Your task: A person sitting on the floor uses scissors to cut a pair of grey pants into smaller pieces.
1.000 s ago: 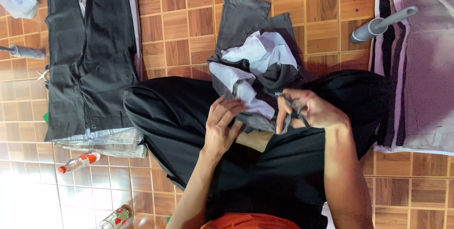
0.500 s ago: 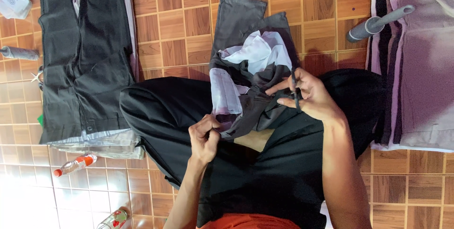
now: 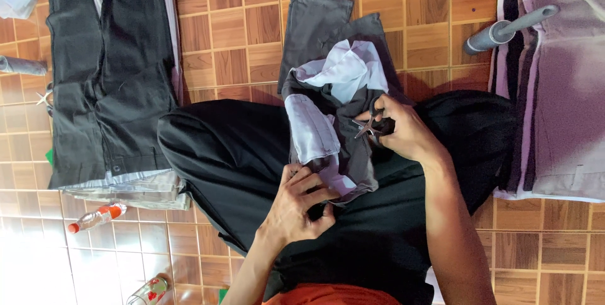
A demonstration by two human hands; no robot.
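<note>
Left hand (image 3: pixel 301 205) shifted lower on lap since half second ago, fingers now pinched on hem of grey trousers (image 3: pixel 340 116). Small scissors (image 3: pixel 372 122) turned, blades now spread against grey cloth, gripped in closed right hand (image 3: pixel 403 130). Grey trousers, white pocket lining (image 3: pixel 343 69) exposed, draped from tiled floor (image 3: pixel 435 34) onto black-clad lap (image 3: pixel 233 154). Black trousers (image 3: pixel 107 72) spread at left.

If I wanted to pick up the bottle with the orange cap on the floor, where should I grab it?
Probably around its clear middle, coming down from above. The small bottle lies on its side on the tiled floor, cap pointing left, so its round body faces up with open floor on both long sides. The folded dark trousers sit just beyond it, so reach from the near side.
</note>
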